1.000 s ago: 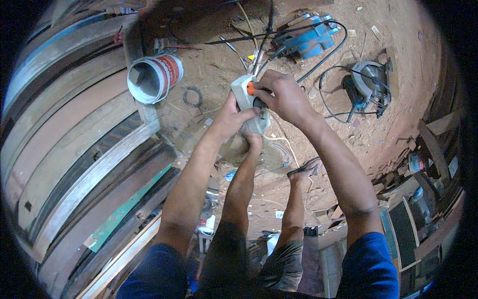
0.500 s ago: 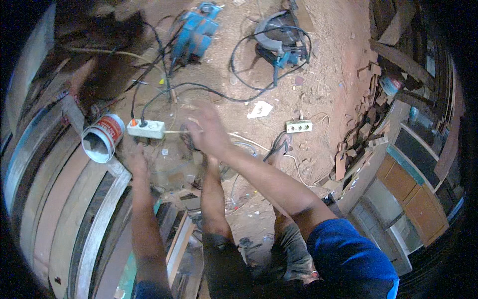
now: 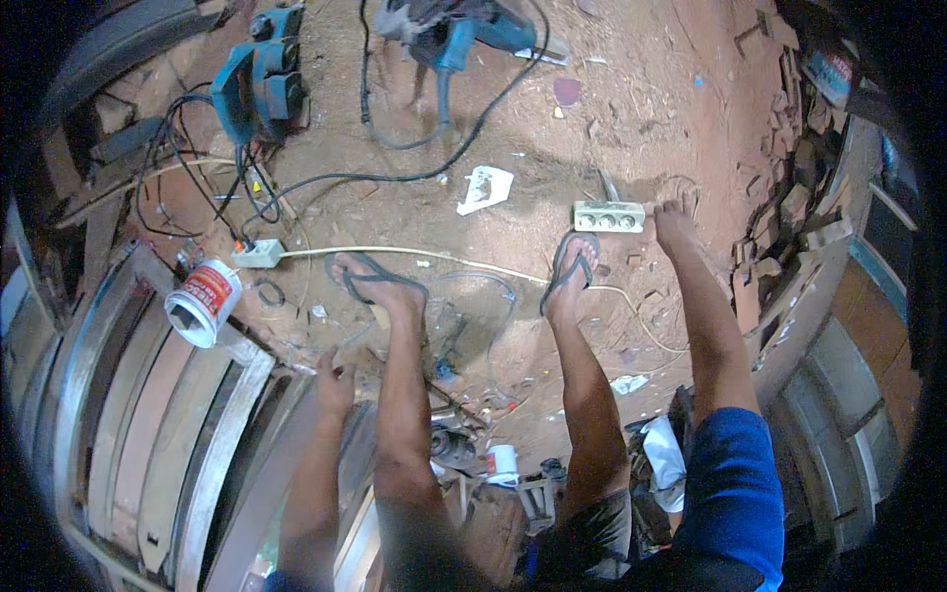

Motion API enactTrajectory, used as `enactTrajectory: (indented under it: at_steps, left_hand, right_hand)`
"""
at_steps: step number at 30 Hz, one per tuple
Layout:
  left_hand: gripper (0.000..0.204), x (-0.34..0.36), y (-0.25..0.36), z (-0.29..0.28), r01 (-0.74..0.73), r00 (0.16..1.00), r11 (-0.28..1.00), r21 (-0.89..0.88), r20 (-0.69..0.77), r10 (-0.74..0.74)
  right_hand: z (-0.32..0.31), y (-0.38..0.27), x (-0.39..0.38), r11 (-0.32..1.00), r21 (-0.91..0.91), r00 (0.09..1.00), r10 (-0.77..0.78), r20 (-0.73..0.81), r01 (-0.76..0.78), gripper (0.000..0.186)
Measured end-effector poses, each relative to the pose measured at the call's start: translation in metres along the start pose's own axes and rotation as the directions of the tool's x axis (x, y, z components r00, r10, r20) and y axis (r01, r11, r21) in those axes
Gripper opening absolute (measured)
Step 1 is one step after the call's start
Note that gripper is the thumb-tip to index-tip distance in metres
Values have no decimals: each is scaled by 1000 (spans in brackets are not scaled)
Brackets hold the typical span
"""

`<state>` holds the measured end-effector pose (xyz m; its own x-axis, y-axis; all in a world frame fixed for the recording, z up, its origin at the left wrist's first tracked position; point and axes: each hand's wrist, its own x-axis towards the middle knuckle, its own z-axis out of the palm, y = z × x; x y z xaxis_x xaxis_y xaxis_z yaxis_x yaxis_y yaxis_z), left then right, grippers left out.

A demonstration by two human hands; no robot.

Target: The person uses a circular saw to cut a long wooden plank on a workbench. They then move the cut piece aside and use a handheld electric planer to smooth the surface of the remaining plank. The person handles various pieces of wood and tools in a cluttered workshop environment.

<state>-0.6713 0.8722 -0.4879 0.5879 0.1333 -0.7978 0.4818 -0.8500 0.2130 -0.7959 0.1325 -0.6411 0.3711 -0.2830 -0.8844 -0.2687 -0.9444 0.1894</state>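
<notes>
The right hand (image 3: 675,231) has swung to the three-o'clock end of the oblong plastic socket strip (image 3: 609,217), grip impossible to tell; the left hand (image 3: 335,383), toward eight o'clock, hangs released.

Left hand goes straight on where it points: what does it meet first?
Likely the sandalled left foot; depth is unclear, so the left hand might pass above it.
</notes>
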Motion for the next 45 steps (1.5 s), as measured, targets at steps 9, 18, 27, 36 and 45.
enactTrajectory:
  at_steps: [9, 18, 27, 36, 45]
  left_hand:
    - [47, -19, 176, 58, -84, 989, 991, -106, 113, 96]
    - [34, -120, 299, 36, -271, 954, 962, -33, 125, 273]
    - [44, -271, 433, -55, -156, 972, 924, -350, 112, 206]
    - [38, -321, 461, -116, 7, 991, 916, -401, 127, 48]
    - [37, -255, 554, -49, 181, 965, 942, -284, 236, -114]
  right_hand:
    - [255, 90, -232, 947, 203, 901, 151, 407, -251, 37]
    - [115, 11, -278, 444, 844, 917, 107, -384, 302, 38]
    - [-142, 121, -357, 17, 959, 937, 208, -281, 284, 29]
    - [-340, 329, -489, 323, 809, 658, 471, -587, 491, 32]
    - [-494, 531, -584, 631, 735, 29, 753, -657, 248, 43]
